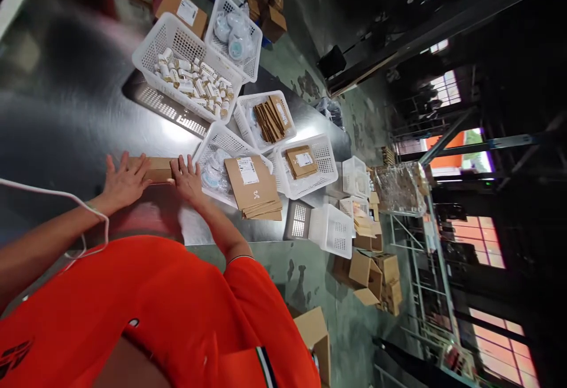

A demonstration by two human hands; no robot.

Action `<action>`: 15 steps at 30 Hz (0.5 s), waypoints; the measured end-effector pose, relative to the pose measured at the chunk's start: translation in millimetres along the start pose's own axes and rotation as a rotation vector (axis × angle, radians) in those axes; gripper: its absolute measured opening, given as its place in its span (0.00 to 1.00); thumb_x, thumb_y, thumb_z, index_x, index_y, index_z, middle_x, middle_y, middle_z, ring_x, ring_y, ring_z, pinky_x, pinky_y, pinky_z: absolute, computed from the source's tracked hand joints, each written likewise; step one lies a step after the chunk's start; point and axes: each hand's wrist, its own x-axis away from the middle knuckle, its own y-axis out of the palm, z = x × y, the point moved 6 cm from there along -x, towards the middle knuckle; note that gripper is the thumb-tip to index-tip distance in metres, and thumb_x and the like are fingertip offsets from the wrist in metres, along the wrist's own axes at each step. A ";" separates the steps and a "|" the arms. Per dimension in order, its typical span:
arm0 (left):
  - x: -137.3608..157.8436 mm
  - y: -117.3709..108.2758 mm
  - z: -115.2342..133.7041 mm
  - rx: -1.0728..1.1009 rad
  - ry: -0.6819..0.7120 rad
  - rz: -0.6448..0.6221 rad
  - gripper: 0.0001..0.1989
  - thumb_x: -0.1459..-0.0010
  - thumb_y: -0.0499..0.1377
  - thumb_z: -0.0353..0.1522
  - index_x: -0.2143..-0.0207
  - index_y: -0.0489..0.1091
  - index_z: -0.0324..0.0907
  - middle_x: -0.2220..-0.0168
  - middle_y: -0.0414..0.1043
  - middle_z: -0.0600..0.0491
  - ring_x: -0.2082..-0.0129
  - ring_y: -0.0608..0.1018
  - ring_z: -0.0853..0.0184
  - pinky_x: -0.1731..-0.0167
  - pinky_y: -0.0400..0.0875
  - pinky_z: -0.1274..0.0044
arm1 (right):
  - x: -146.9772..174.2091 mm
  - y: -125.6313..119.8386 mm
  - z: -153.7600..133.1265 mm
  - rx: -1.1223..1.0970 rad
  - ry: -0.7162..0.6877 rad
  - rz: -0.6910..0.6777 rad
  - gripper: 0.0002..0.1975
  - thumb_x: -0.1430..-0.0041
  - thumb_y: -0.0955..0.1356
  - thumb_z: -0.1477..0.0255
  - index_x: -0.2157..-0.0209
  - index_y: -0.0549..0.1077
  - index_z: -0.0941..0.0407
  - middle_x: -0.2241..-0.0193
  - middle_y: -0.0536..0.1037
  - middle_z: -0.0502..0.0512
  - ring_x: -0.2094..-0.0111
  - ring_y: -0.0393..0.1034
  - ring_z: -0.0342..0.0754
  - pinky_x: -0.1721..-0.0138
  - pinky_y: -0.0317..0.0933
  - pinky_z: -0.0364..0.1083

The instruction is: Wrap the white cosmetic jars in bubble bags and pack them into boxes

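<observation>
A small flat brown cardboard box [158, 170] lies on the metal table between my hands. My left hand [126, 180] rests on its left end, fingers spread and stretched out. At the right end, my right hand [186, 180] presses down with its fingers apart, the thumb by the near edge. Just right of that hand stands a white basket [211, 139] holding clear-wrapped round items [215, 169]. A stack of flat cardboard mailers [252, 184] with a white label lies across this basket's right side.
Beyond are a basket [148, 51] of small labelled bottles [195, 84] and one of wrapped round tubs [237, 36]. Baskets with cardboard mailers [268, 119] stand right. A white cable [53, 189] crosses my left forearm. Open cartons [365, 273] sit on the floor.
</observation>
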 end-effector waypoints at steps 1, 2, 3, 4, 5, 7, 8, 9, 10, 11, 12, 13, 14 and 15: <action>1.4 2.2 -1.5 0.000 0.001 -0.010 0.39 0.23 0.46 0.46 0.19 0.59 0.34 0.21 0.57 0.33 0.17 0.43 0.30 0.26 0.26 0.32 | -0.1 1.9 -1.0 0.012 -0.013 -0.006 0.37 0.20 0.68 0.58 0.19 0.62 0.57 0.18 0.53 0.72 0.15 0.41 0.65 0.19 0.43 0.72; 2.7 4.4 -2.3 -0.003 0.006 -0.016 0.40 0.23 0.47 0.47 0.18 0.58 0.34 0.20 0.56 0.33 0.17 0.42 0.29 0.26 0.26 0.32 | -0.6 4.0 -2.0 0.021 -0.026 -0.014 0.39 0.22 0.70 0.57 0.19 0.61 0.60 0.18 0.52 0.76 0.15 0.41 0.66 0.19 0.43 0.71; 3.9 6.4 -2.4 -0.007 0.012 -0.016 0.40 0.23 0.48 0.47 0.18 0.57 0.34 0.19 0.54 0.34 0.17 0.39 0.29 0.26 0.26 0.33 | -1.4 6.1 -3.0 0.027 -0.038 -0.023 0.42 0.23 0.72 0.58 0.19 0.60 0.63 0.19 0.52 0.79 0.15 0.41 0.67 0.18 0.43 0.71; 4.9 8.4 -1.8 -0.011 0.016 -0.011 0.40 0.23 0.50 0.47 0.18 0.57 0.34 0.19 0.52 0.35 0.17 0.36 0.28 0.26 0.25 0.33 | -2.3 8.3 -4.1 0.033 -0.047 -0.034 0.44 0.25 0.73 0.59 0.19 0.59 0.66 0.19 0.52 0.82 0.15 0.42 0.69 0.18 0.43 0.70; 5.7 10.3 -0.8 -0.016 0.011 -0.004 0.40 0.24 0.51 0.46 0.18 0.57 0.34 0.18 0.49 0.36 0.17 0.33 0.28 0.25 0.24 0.33 | -2.9 10.3 -5.3 0.039 -0.051 -0.043 0.45 0.26 0.74 0.60 0.19 0.59 0.68 0.20 0.52 0.84 0.16 0.43 0.70 0.19 0.44 0.70; 6.1 13.3 1.4 -0.030 -0.024 0.005 0.39 0.26 0.55 0.43 0.19 0.59 0.35 0.17 0.45 0.35 0.18 0.31 0.26 0.25 0.25 0.33 | -2.8 13.0 -8.1 0.056 -0.039 -0.048 0.44 0.26 0.74 0.64 0.20 0.59 0.70 0.21 0.54 0.86 0.17 0.48 0.71 0.20 0.48 0.69; 4.9 13.9 1.7 -0.038 -0.045 0.005 0.38 0.27 0.57 0.41 0.19 0.61 0.36 0.17 0.44 0.34 0.18 0.33 0.25 0.25 0.27 0.32 | -2.5 13.7 -9.8 0.068 -0.025 -0.042 0.41 0.25 0.72 0.66 0.20 0.60 0.70 0.22 0.56 0.87 0.18 0.52 0.72 0.21 0.52 0.69; 2.4 13.9 0.8 -0.046 -0.057 -0.008 0.38 0.28 0.58 0.40 0.20 0.63 0.37 0.17 0.44 0.33 0.18 0.35 0.25 0.25 0.29 0.32 | -2.9 14.0 -11.7 0.080 -0.008 -0.030 0.38 0.24 0.71 0.68 0.21 0.62 0.70 0.23 0.59 0.88 0.19 0.56 0.72 0.23 0.56 0.69; -1.4 12.4 -2.6 -0.049 -0.062 -0.026 0.37 0.28 0.58 0.40 0.21 0.65 0.38 0.17 0.44 0.33 0.18 0.38 0.25 0.25 0.32 0.32 | -4.9 14.2 -13.7 0.091 0.008 -0.014 0.35 0.23 0.69 0.70 0.22 0.64 0.70 0.25 0.63 0.88 0.21 0.60 0.73 0.25 0.60 0.69; -6.2 8.4 -10.0 -0.050 -0.063 -0.041 0.37 0.29 0.58 0.40 0.21 0.65 0.39 0.17 0.44 0.32 0.18 0.40 0.26 0.25 0.35 0.32 | -9.3 13.8 -16.3 0.099 0.021 0.009 0.33 0.23 0.67 0.72 0.22 0.65 0.70 0.27 0.67 0.88 0.24 0.65 0.73 0.27 0.64 0.69; -11.2 1.1 -22.2 -0.052 -0.067 -0.042 0.39 0.29 0.58 0.41 0.20 0.64 0.39 0.17 0.44 0.31 0.17 0.42 0.27 0.24 0.38 0.32 | -17.0 13.2 -19.8 0.101 0.029 0.031 0.33 0.24 0.66 0.74 0.23 0.66 0.70 0.30 0.71 0.88 0.27 0.69 0.73 0.30 0.67 0.69; -15.2 -9.9 -40.5 -0.058 -0.089 -0.022 0.41 0.29 0.58 0.43 0.19 0.61 0.37 0.17 0.42 0.29 0.17 0.42 0.29 0.24 0.40 0.34 | -28.5 11.7 -24.3 0.096 0.039 0.053 0.33 0.24 0.65 0.75 0.22 0.65 0.70 0.33 0.75 0.88 0.31 0.74 0.72 0.33 0.70 0.68; -17.0 -23.6 -65.0 -0.069 -0.142 0.010 0.44 0.29 0.58 0.45 0.18 0.57 0.34 0.18 0.41 0.28 0.17 0.42 0.31 0.24 0.41 0.35 | -43.8 9.2 -29.7 0.084 0.060 0.072 0.33 0.25 0.65 0.77 0.22 0.65 0.70 0.36 0.77 0.87 0.36 0.77 0.71 0.36 0.73 0.66; -15.5 -38.9 -94.6 -0.086 -0.227 0.051 0.47 0.29 0.57 0.46 0.17 0.52 0.30 0.18 0.39 0.25 0.17 0.41 0.30 0.24 0.43 0.34 | -62.7 5.3 -36.1 0.066 0.095 0.087 0.34 0.26 0.64 0.79 0.21 0.63 0.70 0.39 0.79 0.86 0.40 0.80 0.69 0.40 0.76 0.63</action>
